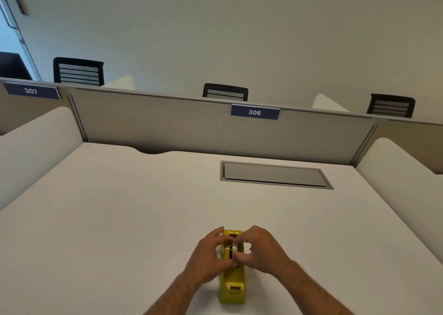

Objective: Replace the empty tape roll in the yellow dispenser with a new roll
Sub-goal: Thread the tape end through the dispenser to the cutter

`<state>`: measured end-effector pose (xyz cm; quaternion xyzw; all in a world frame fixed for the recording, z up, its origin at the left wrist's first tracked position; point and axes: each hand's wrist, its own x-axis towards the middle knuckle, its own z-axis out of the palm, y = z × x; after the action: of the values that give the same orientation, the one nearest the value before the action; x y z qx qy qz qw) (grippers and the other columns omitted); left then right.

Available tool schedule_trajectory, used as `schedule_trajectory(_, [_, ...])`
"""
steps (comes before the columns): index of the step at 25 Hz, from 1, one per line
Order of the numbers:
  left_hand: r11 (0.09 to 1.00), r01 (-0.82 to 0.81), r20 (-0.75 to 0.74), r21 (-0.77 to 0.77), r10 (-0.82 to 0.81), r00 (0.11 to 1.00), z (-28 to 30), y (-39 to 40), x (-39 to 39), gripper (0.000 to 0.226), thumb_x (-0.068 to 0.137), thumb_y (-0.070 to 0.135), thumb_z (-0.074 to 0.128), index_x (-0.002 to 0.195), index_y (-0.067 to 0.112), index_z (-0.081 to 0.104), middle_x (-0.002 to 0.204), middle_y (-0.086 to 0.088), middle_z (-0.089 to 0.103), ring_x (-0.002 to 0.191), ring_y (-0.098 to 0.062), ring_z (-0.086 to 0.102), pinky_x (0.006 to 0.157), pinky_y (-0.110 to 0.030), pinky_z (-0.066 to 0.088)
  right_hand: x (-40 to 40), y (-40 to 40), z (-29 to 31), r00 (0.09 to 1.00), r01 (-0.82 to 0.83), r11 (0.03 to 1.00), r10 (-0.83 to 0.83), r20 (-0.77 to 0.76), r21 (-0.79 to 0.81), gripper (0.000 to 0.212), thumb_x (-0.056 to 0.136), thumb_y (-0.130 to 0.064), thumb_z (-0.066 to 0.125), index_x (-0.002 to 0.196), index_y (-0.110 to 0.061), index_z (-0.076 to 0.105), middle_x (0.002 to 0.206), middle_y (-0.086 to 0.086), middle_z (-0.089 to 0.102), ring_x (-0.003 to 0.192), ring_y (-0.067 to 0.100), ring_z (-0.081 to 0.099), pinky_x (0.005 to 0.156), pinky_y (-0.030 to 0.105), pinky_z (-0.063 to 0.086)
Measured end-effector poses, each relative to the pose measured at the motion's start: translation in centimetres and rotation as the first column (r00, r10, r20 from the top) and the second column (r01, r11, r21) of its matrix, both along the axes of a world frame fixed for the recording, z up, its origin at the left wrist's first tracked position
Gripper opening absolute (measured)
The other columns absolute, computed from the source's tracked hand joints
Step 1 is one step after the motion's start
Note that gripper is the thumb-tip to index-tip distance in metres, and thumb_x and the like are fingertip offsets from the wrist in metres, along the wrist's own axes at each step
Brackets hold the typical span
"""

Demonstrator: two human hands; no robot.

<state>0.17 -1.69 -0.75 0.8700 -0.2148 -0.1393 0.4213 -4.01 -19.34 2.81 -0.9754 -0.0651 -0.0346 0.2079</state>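
Fingers (217, 239) of the left hand (206, 258) curled in tight against the left flank of the yellow dispenser (232, 281), thumb up along its far corner, fingertips pinched at the roll well. From my feed I can't tell if they grip the roll itself or just brace the housing. Left forearm enters from bottom centre, angled up and right, wrist slightly bent inward.

Dispenser sits lower centre of frame on the white desk (119, 206), long axis running away from me, one end at the near edge of the shot, the other tucked between the two hands. Flat on the surface, not tilted.

Tape roll (233, 248) stands on edge in the well at mid-body, pale rim with a dark core showing. Whether it's fully seated I can't say, hands cover the sides.

Right hand (260, 252) mirrors the left: fingers folded, thumb and index closed on the right side of the roll, knuckles up. Right forearm comes in from bottom right, angled up and left. Both hands meet over the roll, nearly touching.

Further up the frame, right of centre: grey cable hatch (275, 174) set into the desk, lid down, well apart from the hands. Above it the partition panel (167, 122) with blue tag "306" (254, 112).
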Motion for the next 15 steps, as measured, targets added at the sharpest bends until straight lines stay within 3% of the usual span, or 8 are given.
schedule_trajectory(8, [1.000,0.006,0.005,-0.028,-0.005,1.000,0.3,0.0,-0.2,0.054,0.064,0.064,0.069,0.114,0.047,0.058,0.152,0.012,0.036,0.133,-0.013,0.042,0.109,-0.043,0.041,0.5,-0.4,0.6,0.997,-0.057,0.998,0.057,-0.050,0.003,0.020,0.089,-0.038,0.061,0.102,-0.032,0.076,0.090,-0.012,0.076,0.085,0.008,0.055,0.073,0.032,0.053])
schedule_trajectory(15, [1.000,-0.006,-0.008,-0.021,0.006,1.000,-0.2,-0.1,0.0,0.062,0.064,0.067,0.068,0.121,0.046,0.056,0.153,0.014,0.034,0.130,-0.013,0.044,0.107,-0.043,0.043,0.9,-0.7,1.1,0.997,-0.022,1.000,0.021,-0.068,-0.006,0.021,0.087,-0.041,0.065,0.103,-0.032,0.075,0.094,-0.007,0.073,0.088,0.010,0.055,0.078,0.034,0.052])
